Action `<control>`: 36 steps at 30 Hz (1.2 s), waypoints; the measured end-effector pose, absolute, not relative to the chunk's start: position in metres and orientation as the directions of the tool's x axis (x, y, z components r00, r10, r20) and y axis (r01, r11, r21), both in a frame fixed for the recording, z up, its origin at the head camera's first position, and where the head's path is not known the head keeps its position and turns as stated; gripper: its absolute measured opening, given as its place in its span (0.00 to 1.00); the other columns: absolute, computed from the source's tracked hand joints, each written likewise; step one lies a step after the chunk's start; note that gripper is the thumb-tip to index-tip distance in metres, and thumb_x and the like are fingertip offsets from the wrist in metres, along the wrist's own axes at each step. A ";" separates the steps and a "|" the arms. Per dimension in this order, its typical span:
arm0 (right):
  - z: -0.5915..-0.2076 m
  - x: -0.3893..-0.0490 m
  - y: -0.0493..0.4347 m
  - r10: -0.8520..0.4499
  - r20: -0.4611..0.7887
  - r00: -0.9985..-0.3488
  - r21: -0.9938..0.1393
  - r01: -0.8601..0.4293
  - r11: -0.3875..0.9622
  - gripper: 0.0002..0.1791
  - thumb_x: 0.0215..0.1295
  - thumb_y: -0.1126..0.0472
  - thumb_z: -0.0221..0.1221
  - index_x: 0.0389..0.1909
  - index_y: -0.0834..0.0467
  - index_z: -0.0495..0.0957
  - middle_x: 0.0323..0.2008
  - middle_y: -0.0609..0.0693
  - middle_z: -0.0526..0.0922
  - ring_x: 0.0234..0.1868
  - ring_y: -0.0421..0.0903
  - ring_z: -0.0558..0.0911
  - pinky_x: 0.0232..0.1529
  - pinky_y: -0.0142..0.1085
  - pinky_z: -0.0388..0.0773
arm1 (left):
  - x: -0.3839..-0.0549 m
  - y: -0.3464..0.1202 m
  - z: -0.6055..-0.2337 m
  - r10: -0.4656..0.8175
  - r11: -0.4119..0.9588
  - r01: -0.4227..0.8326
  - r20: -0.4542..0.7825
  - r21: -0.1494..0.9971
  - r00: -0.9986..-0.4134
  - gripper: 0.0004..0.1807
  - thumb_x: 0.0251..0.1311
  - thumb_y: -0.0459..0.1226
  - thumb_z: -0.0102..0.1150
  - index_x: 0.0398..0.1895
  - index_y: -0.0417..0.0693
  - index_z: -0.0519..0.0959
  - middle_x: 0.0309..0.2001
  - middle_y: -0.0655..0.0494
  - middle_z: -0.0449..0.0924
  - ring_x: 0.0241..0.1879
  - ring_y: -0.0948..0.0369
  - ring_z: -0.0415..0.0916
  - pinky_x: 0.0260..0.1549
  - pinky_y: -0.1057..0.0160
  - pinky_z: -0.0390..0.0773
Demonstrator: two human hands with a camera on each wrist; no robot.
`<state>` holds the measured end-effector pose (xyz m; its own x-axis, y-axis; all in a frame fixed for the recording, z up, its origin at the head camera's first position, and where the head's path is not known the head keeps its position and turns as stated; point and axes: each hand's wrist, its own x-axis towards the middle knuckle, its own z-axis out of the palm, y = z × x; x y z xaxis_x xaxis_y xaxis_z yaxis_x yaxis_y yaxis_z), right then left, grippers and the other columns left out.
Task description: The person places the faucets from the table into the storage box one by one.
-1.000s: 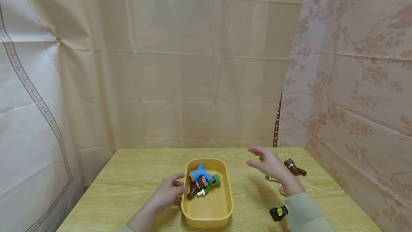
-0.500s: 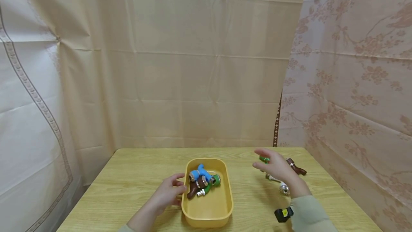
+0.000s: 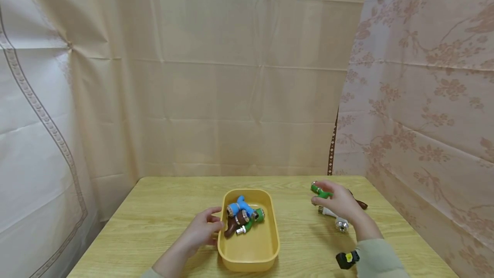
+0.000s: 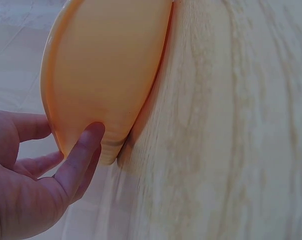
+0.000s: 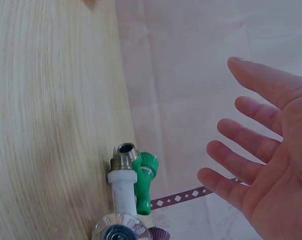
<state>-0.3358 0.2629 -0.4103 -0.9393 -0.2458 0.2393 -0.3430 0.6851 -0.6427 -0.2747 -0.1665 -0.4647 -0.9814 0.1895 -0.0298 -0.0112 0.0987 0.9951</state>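
Note:
My left hand [image 3: 200,229] is beside the yellow plastic tub [image 3: 248,265], its fingertips touching the outer wall and rim on the left. In the tub lie pipe-shaped pieces with metal ends: a blue piece [image 3: 241,206], a brown piece [image 3: 231,226] and green pieces [image 3: 260,216]. My right hand [image 3: 339,203] hovers at the table's right side, fingers spread, nothing held. Just by its fingers lies another green pipe-shaped piece [image 3: 322,192], partly hidden in the head view. Below the palm is a white piece [image 5: 123,192] with a metal thread and a round silvery end.
A second brown piece [image 3: 362,204] lies behind the right hand, mostly covered by it. A small black device [image 3: 345,260] sits at the right wrist. Curtains [image 3: 239,98] hang behind the wooden table [image 3: 154,226] and on both sides.
My right hand has moved to the right and lower, over the loose pieces, uncovering more of the green and white ones. The left hand and the tub have stayed in place.

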 end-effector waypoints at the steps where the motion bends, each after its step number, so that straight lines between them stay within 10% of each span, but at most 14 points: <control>1: -0.411 -0.335 0.264 -0.244 0.238 -0.940 -0.642 -0.341 0.687 0.35 0.67 0.44 0.66 0.68 0.58 0.73 0.65 0.61 0.75 0.64 0.65 0.73 0.59 0.61 0.75 | -0.275 -0.166 -0.464 0.189 0.099 -0.012 -0.031 0.995 -0.982 0.33 0.66 0.28 0.58 0.73 0.30 0.62 0.48 0.41 0.70 0.41 0.52 0.78 0.33 0.50 0.88; 36: -0.436 -0.331 0.299 -0.162 0.157 -0.974 -0.666 -0.225 0.711 0.43 0.66 0.41 0.65 0.71 0.66 0.68 0.67 0.68 0.71 0.66 0.72 0.68 0.60 0.65 0.72 | -0.274 -0.165 -0.464 0.189 0.105 -0.022 -0.042 0.994 -0.981 0.32 0.67 0.27 0.57 0.73 0.30 0.61 0.49 0.39 0.71 0.41 0.49 0.79 0.34 0.49 0.88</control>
